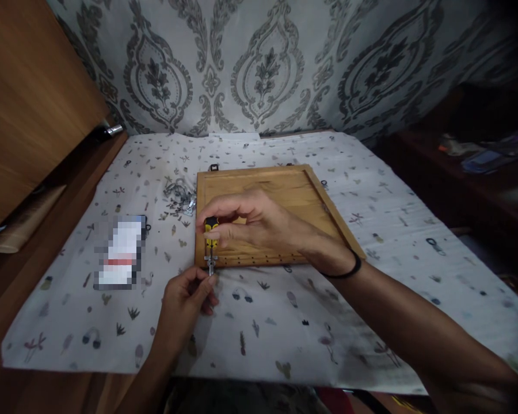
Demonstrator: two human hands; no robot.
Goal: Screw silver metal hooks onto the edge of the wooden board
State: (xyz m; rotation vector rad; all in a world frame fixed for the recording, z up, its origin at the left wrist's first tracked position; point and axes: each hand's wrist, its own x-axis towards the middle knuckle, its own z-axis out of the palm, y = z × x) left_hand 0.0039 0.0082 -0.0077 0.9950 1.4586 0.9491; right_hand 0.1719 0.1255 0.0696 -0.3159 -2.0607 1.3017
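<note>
A short yellow-and-black screwdriver [211,234] stands upright in my right hand [259,221], its handle pinched between thumb and fingers. Its shaft points down at a small metal hinge [210,263] on the near left corner of a wooden panel [259,184]. My left hand [192,290] is closed on the hinge's near end, thumb and fingers pressed together just off the panel's front edge. A row of small dark holes runs along that edge. The screwdriver's tip and any screw under it are too small to make out.
Loose metal hardware [179,195] lies piled left of the panel. A phone [121,253] with a blurred screen rests on the patterned tablecloth [250,328]. Wooden furniture [38,109] stands at the left, and a patterned wall [267,69] closes off the back.
</note>
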